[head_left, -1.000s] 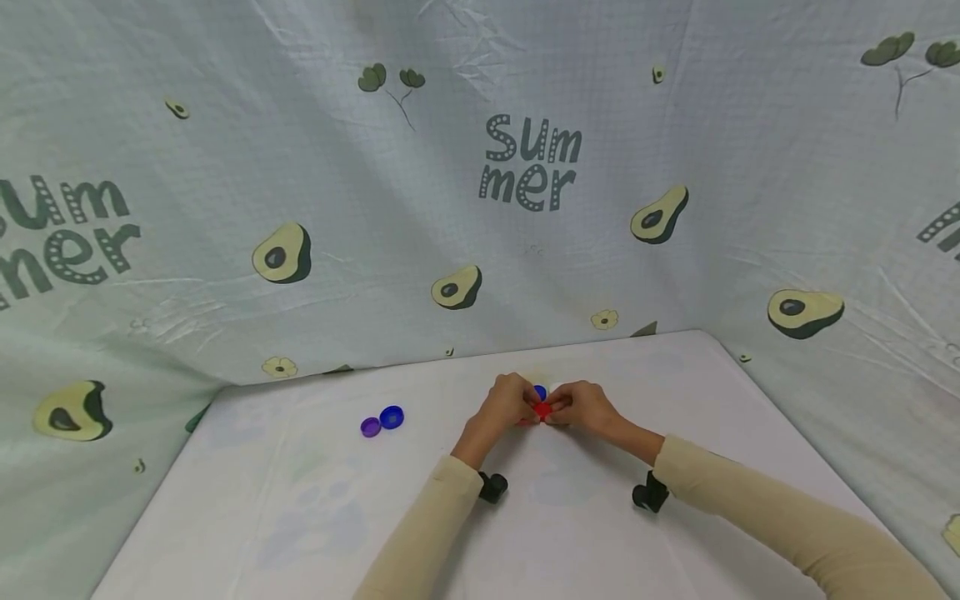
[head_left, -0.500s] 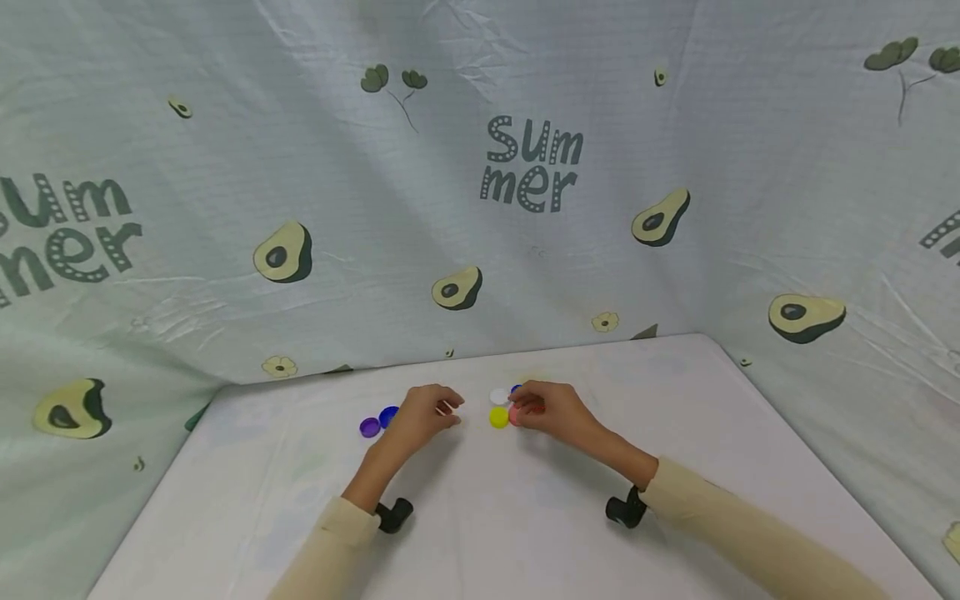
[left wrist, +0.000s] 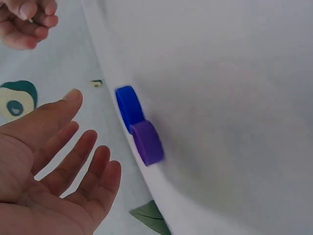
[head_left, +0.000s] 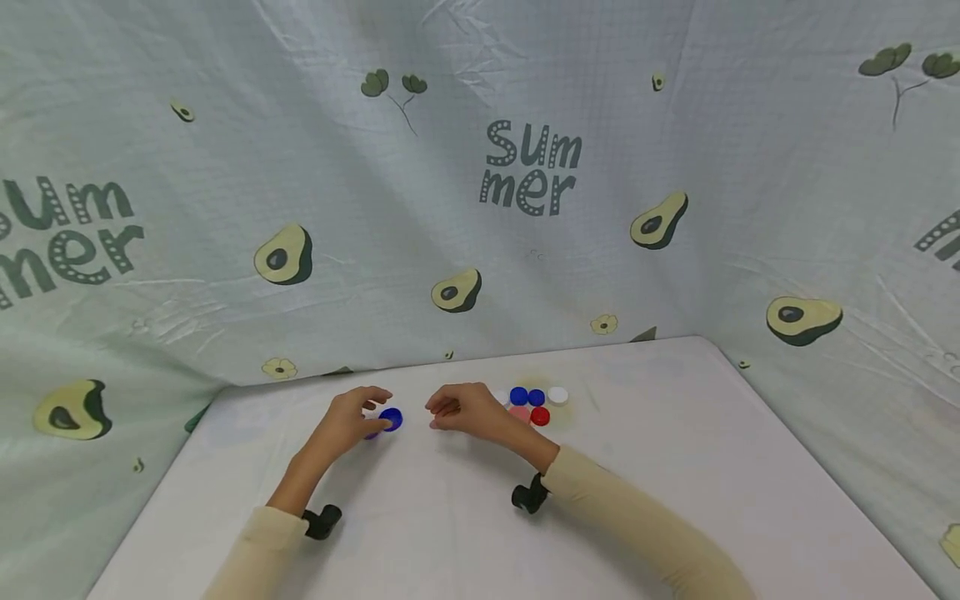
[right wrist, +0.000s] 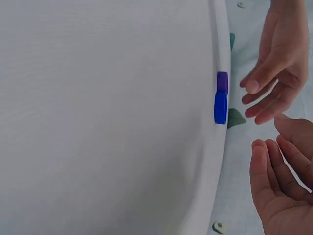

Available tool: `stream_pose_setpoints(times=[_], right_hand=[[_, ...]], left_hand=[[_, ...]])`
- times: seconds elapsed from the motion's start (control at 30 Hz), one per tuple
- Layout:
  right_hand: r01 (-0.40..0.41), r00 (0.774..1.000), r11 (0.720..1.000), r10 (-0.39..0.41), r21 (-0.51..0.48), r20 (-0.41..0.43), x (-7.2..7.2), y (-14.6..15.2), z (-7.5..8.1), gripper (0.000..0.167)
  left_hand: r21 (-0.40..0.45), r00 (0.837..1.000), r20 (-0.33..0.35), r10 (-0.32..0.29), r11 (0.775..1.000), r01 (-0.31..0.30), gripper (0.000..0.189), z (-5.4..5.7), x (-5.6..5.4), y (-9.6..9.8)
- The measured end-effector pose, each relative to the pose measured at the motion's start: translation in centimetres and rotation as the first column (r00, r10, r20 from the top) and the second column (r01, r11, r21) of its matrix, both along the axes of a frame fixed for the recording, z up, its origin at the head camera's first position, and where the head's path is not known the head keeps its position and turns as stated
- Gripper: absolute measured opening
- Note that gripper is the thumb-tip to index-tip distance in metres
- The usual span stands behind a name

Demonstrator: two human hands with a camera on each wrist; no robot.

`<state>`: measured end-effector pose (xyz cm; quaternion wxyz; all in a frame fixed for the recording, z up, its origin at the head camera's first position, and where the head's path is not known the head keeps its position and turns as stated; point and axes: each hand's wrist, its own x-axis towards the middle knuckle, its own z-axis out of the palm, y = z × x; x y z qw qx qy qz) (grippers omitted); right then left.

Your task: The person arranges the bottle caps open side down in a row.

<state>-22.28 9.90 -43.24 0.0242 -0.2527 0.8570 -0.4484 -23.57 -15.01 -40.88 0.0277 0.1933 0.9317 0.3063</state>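
My left hand (head_left: 343,423), fingers spread and slightly bent, hovers by a blue bottle cap (head_left: 392,417) and a purple bottle cap (left wrist: 147,143). These two caps lie touching each other, and the left wrist view shows the hand apart from them. In the head view the left hand covers most of the purple one. To the right, my right hand (head_left: 472,411) is above the table with its fingers loosely bent and nothing between them. The right wrist view shows its thumb apart from the fingers (right wrist: 259,154).
Behind the right forearm lies a group of caps: two blue caps (head_left: 527,397), a white cap (head_left: 557,395), a red cap (head_left: 540,416) and a pink cap (head_left: 519,412). Another white one is partly hidden. The white table (head_left: 450,533) ends at a printed curtain (head_left: 360,300).
Both hands have moved left, away from the cap group, where they held a red piece a second ago. The left hand is now at the blue and purple caps. The yellow cap is hidden.
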Motion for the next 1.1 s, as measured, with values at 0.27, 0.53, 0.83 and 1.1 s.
stream_pose_setpoints(times=[0.27, 0.53, 0.83, 1.1], right_hand=[[0.08, 0.996, 0.996, -0.081, 0.03, 0.035, -2.5, -3.2, -0.5, 0.026], [0.121, 0.989, 0.991, -0.125, 0.06, 0.073, -4.1, -5.1, -1.1, 0.031], [0.131, 0.982, 0.979, -0.15, 0.155, 0.115, -4.4, -6.5, -0.8, 0.037], [0.112, 0.991, 0.969, -0.124, 0.221, 0.042, -4.5, -7.4, -1.1, 0.029]], left_hand=[[-0.011, 0.997, 0.076, 0.003, 1.0, -0.002, 0.049, -0.8, -1.3, -0.8], [0.026, 0.986, 0.163, 0.019, 0.999, -0.023, 0.047, -1.3, -2.1, -0.8], [0.001, 0.986, 0.163, 0.027, 1.0, -0.027, 0.038, -1.4, -2.6, -0.5], [-0.04, 0.991, 0.132, 0.006, 0.999, -0.001, 0.04, -1.3, -2.5, -0.7]])
